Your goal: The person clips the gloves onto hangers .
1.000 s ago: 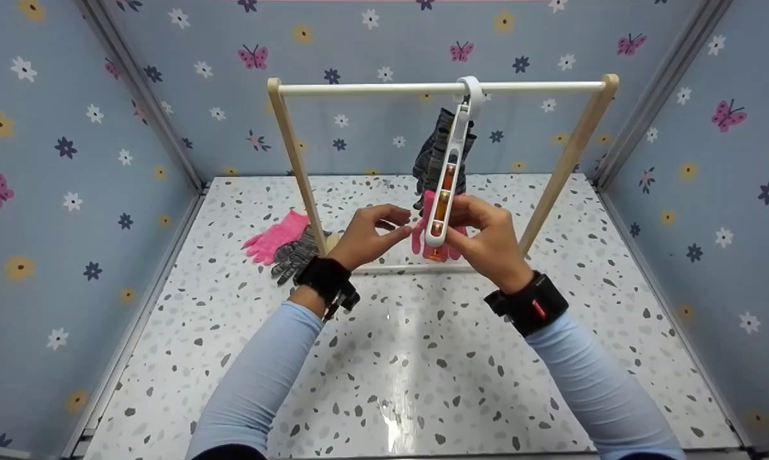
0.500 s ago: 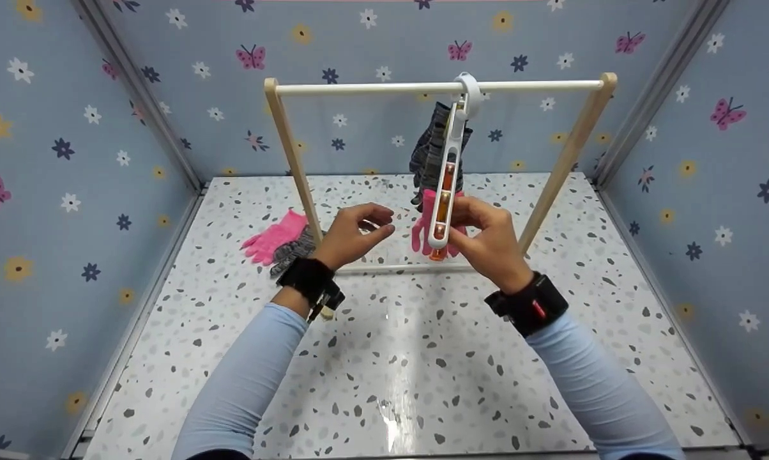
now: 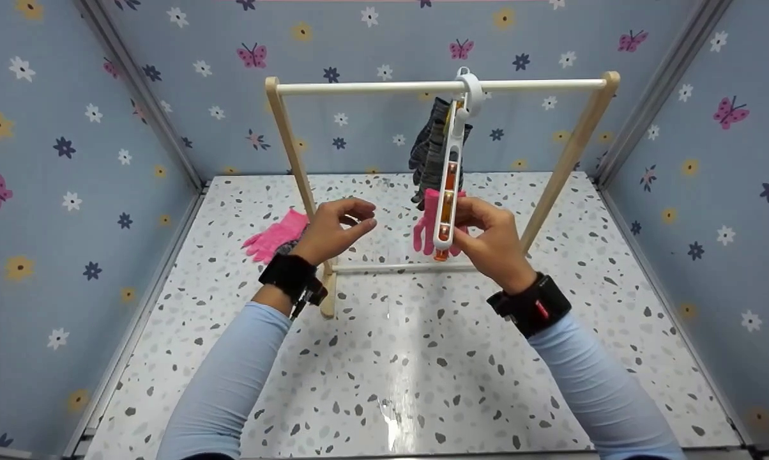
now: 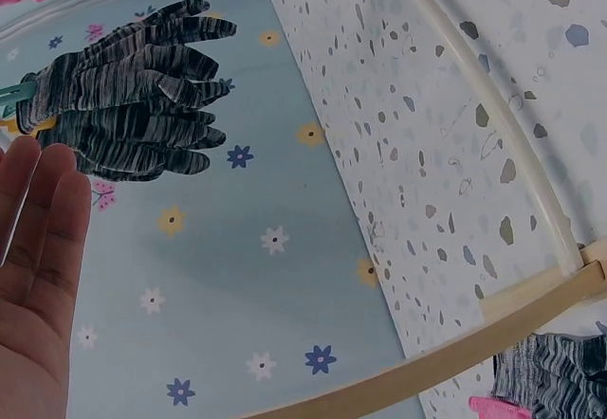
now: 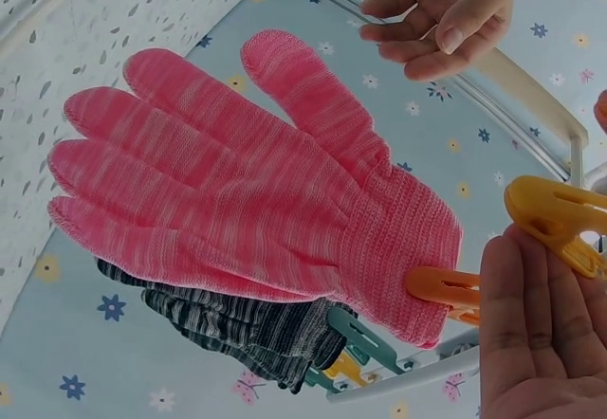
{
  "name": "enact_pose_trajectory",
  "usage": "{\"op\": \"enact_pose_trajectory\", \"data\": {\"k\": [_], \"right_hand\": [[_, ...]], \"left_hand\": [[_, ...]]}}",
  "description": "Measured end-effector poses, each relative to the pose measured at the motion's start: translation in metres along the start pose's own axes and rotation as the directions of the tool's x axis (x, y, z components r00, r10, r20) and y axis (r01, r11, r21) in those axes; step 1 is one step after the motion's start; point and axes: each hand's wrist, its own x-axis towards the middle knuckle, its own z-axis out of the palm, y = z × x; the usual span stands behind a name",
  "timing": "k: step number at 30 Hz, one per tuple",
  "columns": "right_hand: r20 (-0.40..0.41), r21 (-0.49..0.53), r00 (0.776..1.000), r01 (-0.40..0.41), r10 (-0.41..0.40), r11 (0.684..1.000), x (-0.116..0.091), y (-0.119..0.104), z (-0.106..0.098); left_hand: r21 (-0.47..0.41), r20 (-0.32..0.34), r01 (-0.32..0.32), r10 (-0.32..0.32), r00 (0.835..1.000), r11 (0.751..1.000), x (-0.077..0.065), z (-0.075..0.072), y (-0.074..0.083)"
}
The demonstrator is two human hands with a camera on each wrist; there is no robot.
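A white clip hanger [image 3: 453,142] with coloured clothespins hangs by its hook from the rack's top bar. My right hand [image 3: 487,233] holds its near end from the right side; its fingertips are at a yellow clothespin [image 5: 550,212] in the right wrist view. A pink knit glove [image 5: 237,177] hangs by its cuff from an orange clothespin [image 5: 441,288]. Behind it, grey-black striped gloves [image 4: 133,87] hang from a green clothespin [image 5: 365,341]. My left hand [image 3: 333,230], holding nothing, hovers left of the hanger with its fingers loosely bent.
The rack has wooden side posts [image 3: 573,153], a white top bar [image 3: 372,89] and a low crossbar [image 3: 397,268]. Another pink glove [image 3: 276,236] and a striped glove [image 4: 560,372] lie on the speckled tabletop [image 3: 435,370] by the left post. Flower-patterned walls [image 3: 384,38] surround the table.
My left hand has drawn away leftward from the pink glove, its fingers loosening. The right hand stays at the hanger, whose near end has shifted slightly right.
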Motion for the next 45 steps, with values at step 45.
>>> {"op": "enact_pose_trajectory", "data": {"k": [45], "right_hand": [[-0.013, 0.054, 1.000, 0.000, 0.001, 0.999, -0.005, 0.011, -0.007]], "left_hand": [[0.044, -0.136, 0.072, -0.065, 0.989, 0.996, -0.045, -0.052, -0.030]]}}
